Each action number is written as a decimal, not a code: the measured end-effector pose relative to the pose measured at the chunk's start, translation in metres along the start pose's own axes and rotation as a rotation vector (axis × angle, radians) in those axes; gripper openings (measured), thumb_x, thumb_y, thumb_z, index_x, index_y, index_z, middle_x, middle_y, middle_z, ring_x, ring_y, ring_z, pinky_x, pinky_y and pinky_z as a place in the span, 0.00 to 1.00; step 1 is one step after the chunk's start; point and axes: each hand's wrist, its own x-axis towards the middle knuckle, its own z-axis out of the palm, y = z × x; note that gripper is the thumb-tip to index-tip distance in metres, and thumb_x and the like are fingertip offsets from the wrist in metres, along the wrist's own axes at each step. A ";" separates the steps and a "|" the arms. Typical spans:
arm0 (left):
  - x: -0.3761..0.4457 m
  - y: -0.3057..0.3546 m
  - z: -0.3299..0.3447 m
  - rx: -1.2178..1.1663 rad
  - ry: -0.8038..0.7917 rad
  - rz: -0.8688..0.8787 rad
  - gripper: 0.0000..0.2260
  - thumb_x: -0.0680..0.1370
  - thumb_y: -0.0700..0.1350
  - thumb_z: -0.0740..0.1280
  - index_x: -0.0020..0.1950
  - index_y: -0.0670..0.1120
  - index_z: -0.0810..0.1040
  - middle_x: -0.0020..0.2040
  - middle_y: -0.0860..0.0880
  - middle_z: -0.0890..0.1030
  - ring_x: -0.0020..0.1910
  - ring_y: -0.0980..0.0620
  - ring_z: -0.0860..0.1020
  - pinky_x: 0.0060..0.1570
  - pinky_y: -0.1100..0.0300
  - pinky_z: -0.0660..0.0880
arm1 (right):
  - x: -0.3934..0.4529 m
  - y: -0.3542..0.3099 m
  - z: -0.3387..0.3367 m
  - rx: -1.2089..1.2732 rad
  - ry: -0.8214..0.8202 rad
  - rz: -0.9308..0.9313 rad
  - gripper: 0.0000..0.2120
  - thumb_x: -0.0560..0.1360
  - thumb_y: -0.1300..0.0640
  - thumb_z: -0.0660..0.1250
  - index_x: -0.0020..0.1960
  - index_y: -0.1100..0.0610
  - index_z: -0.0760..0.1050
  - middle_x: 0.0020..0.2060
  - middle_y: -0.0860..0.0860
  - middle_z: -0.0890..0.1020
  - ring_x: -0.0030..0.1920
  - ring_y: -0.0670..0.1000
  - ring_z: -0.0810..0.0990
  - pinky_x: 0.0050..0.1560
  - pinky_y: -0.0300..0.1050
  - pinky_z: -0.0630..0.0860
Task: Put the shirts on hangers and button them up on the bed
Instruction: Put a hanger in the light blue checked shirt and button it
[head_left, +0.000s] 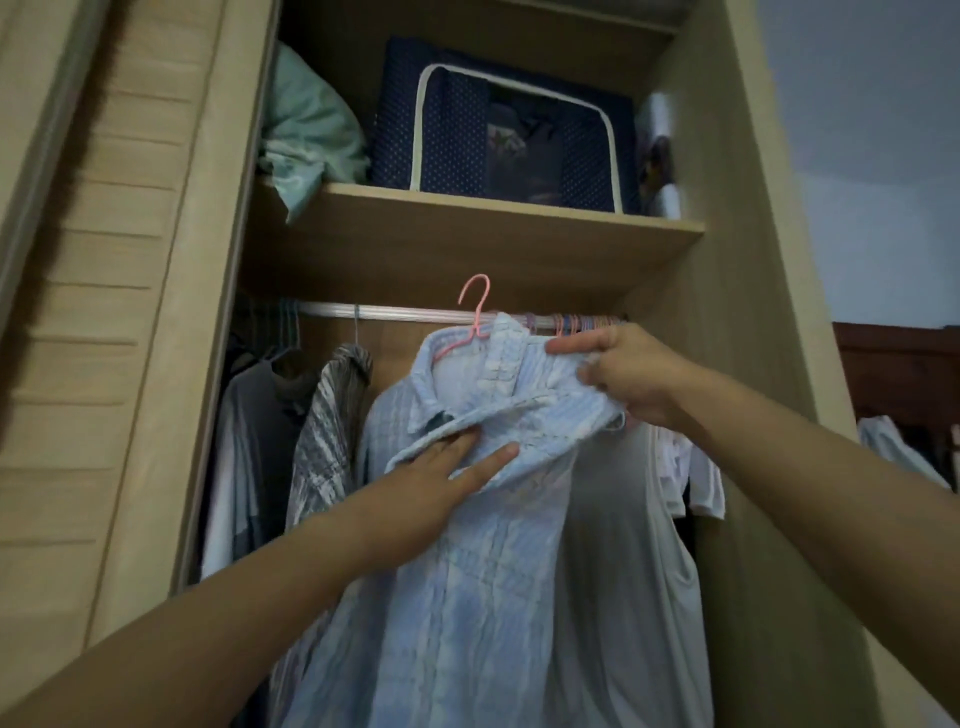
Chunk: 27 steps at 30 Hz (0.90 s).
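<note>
A light blue striped shirt (467, 571) hangs on a pink hanger (475, 317) held up in front of an open wardrobe. The hanger's hook is in the air just in front of the metal rail (405, 312), not on it. My right hand (628, 374) grips the shirt's right shoulder and collar. My left hand (447, 478) lies flat with straight fingers against the folded collar and front of the shirt.
Grey and striped shirts (322, 426) hang on the rail at left, pale garments (691, 478) at right with several empty hangers (576, 325). The shelf (467, 218) above holds a navy storage box (509, 135) and green bedding (306, 130). A wardrobe door (104, 312) stands left.
</note>
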 end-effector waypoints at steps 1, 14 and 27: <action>0.006 -0.009 -0.006 0.037 -0.002 0.002 0.54 0.75 0.27 0.57 0.72 0.72 0.24 0.83 0.49 0.35 0.82 0.47 0.38 0.79 0.45 0.54 | 0.003 -0.001 -0.001 0.127 -0.046 0.024 0.24 0.79 0.76 0.57 0.65 0.56 0.80 0.56 0.58 0.83 0.48 0.54 0.85 0.42 0.44 0.84; 0.052 -0.052 0.022 0.178 -0.110 -0.077 0.53 0.80 0.28 0.58 0.65 0.74 0.20 0.81 0.48 0.29 0.80 0.42 0.32 0.74 0.29 0.52 | 0.047 0.048 0.021 0.537 -0.106 0.089 0.28 0.77 0.79 0.52 0.64 0.56 0.78 0.52 0.57 0.86 0.52 0.57 0.86 0.48 0.50 0.85; 0.122 -0.138 0.024 0.256 -0.135 -0.193 0.50 0.79 0.32 0.62 0.67 0.72 0.26 0.81 0.48 0.30 0.81 0.42 0.34 0.75 0.30 0.54 | 0.162 0.035 0.049 0.414 -0.023 0.104 0.17 0.81 0.70 0.58 0.63 0.59 0.79 0.53 0.62 0.84 0.53 0.60 0.84 0.54 0.59 0.82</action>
